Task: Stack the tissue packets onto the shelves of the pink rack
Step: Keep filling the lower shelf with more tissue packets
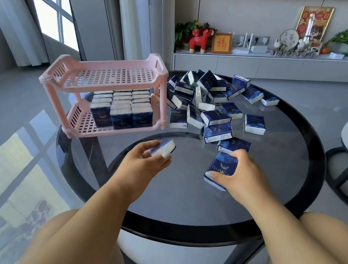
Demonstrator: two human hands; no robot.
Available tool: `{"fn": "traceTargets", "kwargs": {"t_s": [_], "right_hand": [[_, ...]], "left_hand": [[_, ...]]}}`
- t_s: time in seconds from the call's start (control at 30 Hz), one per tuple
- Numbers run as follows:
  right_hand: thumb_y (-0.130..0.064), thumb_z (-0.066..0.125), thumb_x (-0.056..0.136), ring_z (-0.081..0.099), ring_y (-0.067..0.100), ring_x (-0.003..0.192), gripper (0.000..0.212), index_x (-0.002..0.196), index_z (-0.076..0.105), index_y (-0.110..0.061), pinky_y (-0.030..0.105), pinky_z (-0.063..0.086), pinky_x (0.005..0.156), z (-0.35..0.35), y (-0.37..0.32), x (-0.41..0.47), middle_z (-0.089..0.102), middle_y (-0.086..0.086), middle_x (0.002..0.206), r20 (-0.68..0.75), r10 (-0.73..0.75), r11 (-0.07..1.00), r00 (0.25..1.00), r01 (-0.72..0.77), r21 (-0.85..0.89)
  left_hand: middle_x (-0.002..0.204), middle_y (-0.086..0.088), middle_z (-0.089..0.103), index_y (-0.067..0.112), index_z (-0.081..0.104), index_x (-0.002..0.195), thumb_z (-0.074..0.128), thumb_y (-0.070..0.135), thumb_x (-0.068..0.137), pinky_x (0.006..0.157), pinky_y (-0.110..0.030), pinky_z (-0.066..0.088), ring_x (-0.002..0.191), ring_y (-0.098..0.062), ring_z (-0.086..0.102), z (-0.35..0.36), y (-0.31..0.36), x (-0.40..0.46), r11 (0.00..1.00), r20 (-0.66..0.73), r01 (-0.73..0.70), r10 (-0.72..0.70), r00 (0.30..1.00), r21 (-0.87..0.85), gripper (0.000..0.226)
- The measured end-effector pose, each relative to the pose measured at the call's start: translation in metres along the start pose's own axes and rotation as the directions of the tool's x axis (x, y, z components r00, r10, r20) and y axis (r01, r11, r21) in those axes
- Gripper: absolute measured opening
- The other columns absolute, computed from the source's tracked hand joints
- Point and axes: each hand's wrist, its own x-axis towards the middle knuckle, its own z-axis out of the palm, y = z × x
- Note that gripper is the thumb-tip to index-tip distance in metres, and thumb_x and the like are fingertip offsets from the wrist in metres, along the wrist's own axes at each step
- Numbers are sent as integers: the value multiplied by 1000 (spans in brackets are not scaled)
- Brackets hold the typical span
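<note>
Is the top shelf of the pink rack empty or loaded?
Empty: the pink plastic rack's top shelf shows only bare grid; the dark blue tissue packets stand on the lower shelf.

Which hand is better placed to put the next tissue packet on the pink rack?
Left, most likely. The left hand already holds a packet off the table, just in front of the pink rack. The right hand grips another packet farther from it.

Both bare arms reach forward — left hand (148,158) and right hand (242,174) each curled, gripping something.
</note>
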Motion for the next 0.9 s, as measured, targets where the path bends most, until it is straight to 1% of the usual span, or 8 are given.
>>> {"fn": "traceTargets", "kwargs": {"t_s": [0.2,0.3,0.4,0.5,0.63,0.73,0.8,0.9], "right_hand": [[-36,77,75,52,5,70,39,102,51,-27,21,38,56,7,1,0,57,-12,87,9,-58,964,998,54,259],[-24,72,82,54,3,58,23,100,58,-22,16,44,48,7,3,2,62,-3,83,18,-53,883,998,38,468],[-20,66,87,53,-6,47,15,100,59,-22,10,39,43,5,2,1,62,-2,82,54,-37,778,998,-5,628],[-19,64,88,57,-4,55,12,97,60,-26,11,39,44,5,1,0,63,1,86,68,-76,705,995,6,709],[-19,67,86,55,3,62,17,92,64,-35,18,42,51,10,0,-1,63,8,87,26,-169,731,985,107,674],[-21,69,84,51,22,66,25,92,63,-45,32,44,57,13,1,-1,64,12,90,-29,-239,772,971,208,601],[-20,70,83,49,23,62,29,90,62,-47,30,43,56,14,1,-2,65,-3,85,-61,-273,787,960,260,559],[-16,72,82,48,8,57,33,89,59,-46,19,42,57,12,-2,-5,63,-20,90,-103,-328,806,939,335,487]], "left_hand": [[91,-8,72,0,62,102,55,22,93,87,-36,57,87,-22,69,6,-3,-1,995,-12,-13,11,1000,-96,24],[97,-6,68,13,60,103,57,11,96,82,-38,56,85,-22,66,7,-7,2,972,-86,-119,138,987,204,8],[113,1,62,28,41,126,65,6,90,75,-26,56,93,-13,68,9,-10,1,915,-85,-170,215,973,367,49],[102,5,69,26,51,120,68,8,88,76,-18,55,89,-6,67,12,-11,-1,833,-74,-227,304,950,504,40],[96,13,69,25,64,104,70,16,87,68,-14,43,72,5,54,11,-13,-1,683,-9,-282,389,921,673,20],[94,13,71,27,64,100,70,16,87,63,-22,46,58,0,46,12,-15,-1,715,35,-292,351,936,636,17],[94,10,72,25,64,100,68,14,89,63,-28,48,60,-7,48,14,-16,-3,748,67,-286,310,948,598,17],[92,6,71,23,61,100,63,9,92,60,-22,45,60,-5,50,18,-16,-6,792,126,-274,246,961,545,16]]}}
